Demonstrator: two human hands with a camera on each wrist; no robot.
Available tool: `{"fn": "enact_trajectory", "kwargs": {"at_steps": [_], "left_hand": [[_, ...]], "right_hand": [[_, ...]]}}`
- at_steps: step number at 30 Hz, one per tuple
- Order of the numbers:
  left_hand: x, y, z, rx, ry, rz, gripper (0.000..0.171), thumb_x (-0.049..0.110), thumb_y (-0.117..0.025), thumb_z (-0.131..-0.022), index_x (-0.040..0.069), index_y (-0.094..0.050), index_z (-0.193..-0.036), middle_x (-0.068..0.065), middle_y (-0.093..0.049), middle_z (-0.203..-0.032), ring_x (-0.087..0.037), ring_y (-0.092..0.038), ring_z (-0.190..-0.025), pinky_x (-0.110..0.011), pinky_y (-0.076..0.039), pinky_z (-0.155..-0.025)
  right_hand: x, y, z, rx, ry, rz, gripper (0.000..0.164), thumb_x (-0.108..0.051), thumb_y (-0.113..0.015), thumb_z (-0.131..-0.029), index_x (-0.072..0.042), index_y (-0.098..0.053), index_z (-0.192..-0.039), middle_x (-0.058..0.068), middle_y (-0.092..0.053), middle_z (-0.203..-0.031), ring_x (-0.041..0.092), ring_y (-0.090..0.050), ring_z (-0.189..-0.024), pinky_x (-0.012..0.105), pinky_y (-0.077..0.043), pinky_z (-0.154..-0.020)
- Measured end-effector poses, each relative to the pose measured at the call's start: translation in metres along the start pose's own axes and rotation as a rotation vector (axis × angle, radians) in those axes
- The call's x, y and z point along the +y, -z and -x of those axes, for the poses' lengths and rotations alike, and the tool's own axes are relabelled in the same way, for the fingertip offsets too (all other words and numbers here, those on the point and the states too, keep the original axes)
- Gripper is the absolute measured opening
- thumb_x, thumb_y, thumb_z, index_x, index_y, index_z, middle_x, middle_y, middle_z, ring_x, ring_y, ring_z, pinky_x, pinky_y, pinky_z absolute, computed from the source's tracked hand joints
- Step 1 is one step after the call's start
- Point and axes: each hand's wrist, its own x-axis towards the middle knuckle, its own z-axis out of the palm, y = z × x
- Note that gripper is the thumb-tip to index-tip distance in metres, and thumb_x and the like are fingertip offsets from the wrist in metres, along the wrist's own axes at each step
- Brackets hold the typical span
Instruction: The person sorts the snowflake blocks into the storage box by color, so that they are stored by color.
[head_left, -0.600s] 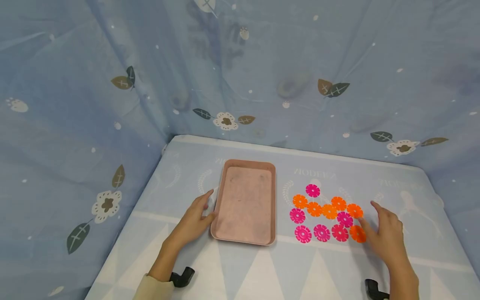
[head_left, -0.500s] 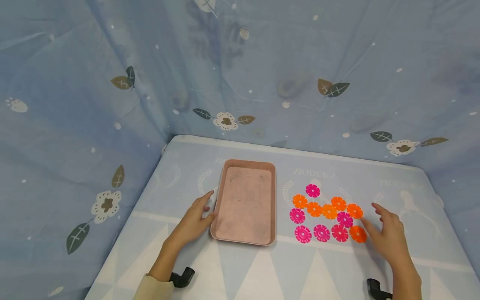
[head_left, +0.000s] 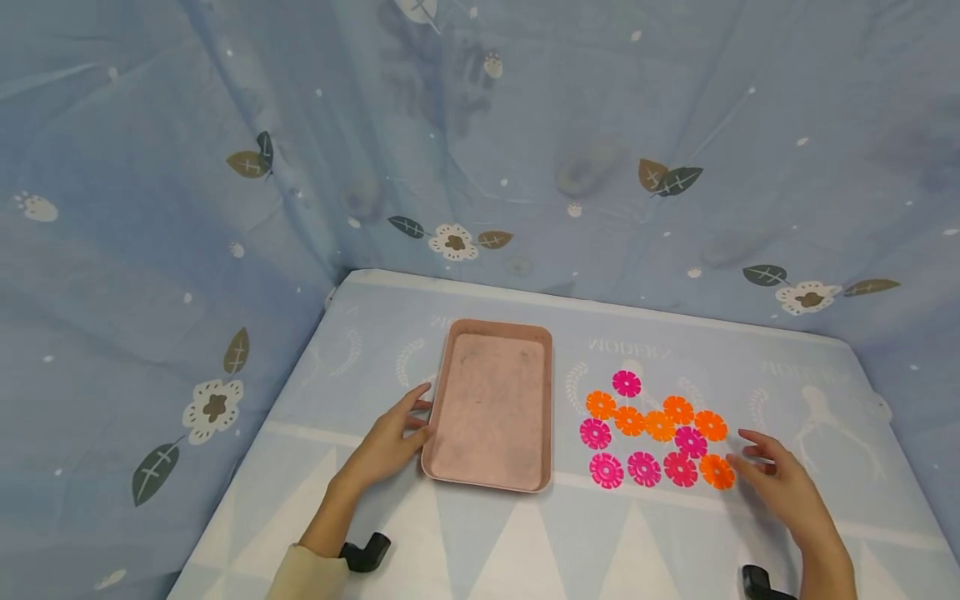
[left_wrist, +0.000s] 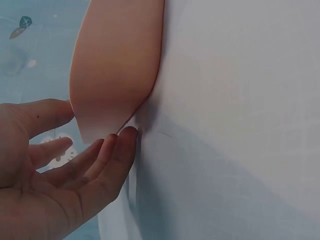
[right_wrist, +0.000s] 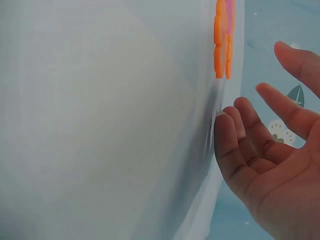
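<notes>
A shallow pink tray point(head_left: 491, 408) lies on the table, left of several flower-shaped plastic discs. My left hand point(head_left: 382, 446) is at the tray's left side. In the left wrist view its thumb reaches the rim of the tray point(left_wrist: 120, 55), and the relaxed fingers lie close to the wall; whether they press on it I cannot tell. My right hand point(head_left: 783, 487) hovers just right of the discs, fingers loosely bent, holding nothing. Nearest to it are an orange disc point(head_left: 717, 472) and another orange disc point(head_left: 711, 425). The right wrist view shows orange discs point(right_wrist: 220, 45) edge-on beyond the fingertips.
Other discs spread leftward, among them a pink disc point(head_left: 626, 383) at the back and a pink disc point(head_left: 606, 471) at the front. Blue patterned cloth point(head_left: 570, 167) hangs behind the table and along its left side. A black mount point(head_left: 366, 552) sits by the left wrist.
My right hand has drawn a little toward me and to the right, its fingers bending slightly more. The left hand stays almost still, and the tray and discs keep their places.
</notes>
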Motion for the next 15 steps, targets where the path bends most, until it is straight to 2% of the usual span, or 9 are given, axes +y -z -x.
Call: {"fn": "enact_trajectory", "kwargs": {"at_steps": [3, 5, 10, 15], "left_hand": [[-0.003, 0.001, -0.001, -0.030, 0.020, 0.081, 0.067, 0.002, -0.064, -0.097, 0.012, -0.033, -0.156, -0.017, -0.054, -0.139, -0.034, -0.062, -0.113, -0.033, -0.058, -0.073], [-0.005, 0.001, -0.002, -0.050, 0.058, 0.148, 0.066, 0.004, -0.063, -0.098, 0.013, -0.033, -0.156, -0.018, -0.053, -0.139, -0.034, -0.062, -0.113, -0.034, -0.059, -0.071], [-0.010, 0.003, -0.004, -0.104, 0.167, 0.296, 0.062, 0.011, -0.060, -0.101, 0.018, -0.033, -0.156, -0.018, -0.050, -0.139, -0.030, -0.062, -0.112, -0.041, -0.059, -0.076], [-0.013, 0.006, -0.004, -0.148, 0.208, 0.406, 0.060, 0.010, -0.059, -0.101, 0.020, -0.035, -0.155, -0.020, -0.049, -0.137, -0.031, -0.062, -0.111, -0.043, -0.057, -0.082]], "right_hand": [[0.002, 0.001, 0.000, -0.039, 0.002, -0.005, 0.068, -0.034, -0.064, -0.099, 0.005, -0.037, -0.147, 0.032, -0.045, -0.129, 0.036, -0.051, -0.102, 0.032, -0.052, -0.075], [0.004, 0.001, 0.001, -0.065, 0.010, -0.003, 0.065, -0.032, -0.064, -0.099, 0.006, -0.039, -0.146, 0.029, -0.048, -0.126, 0.033, -0.052, -0.099, 0.027, -0.051, -0.070], [0.010, 0.003, 0.001, -0.108, -0.003, -0.024, 0.063, -0.030, -0.066, -0.098, 0.005, -0.041, -0.144, 0.025, -0.048, -0.123, 0.032, -0.051, -0.099, 0.025, -0.052, -0.069], [0.014, 0.004, 0.001, -0.106, 0.007, -0.011, 0.065, -0.032, -0.070, -0.095, 0.004, -0.044, -0.142, 0.023, -0.051, -0.121, 0.029, -0.051, -0.095, 0.026, -0.052, -0.068]]}}
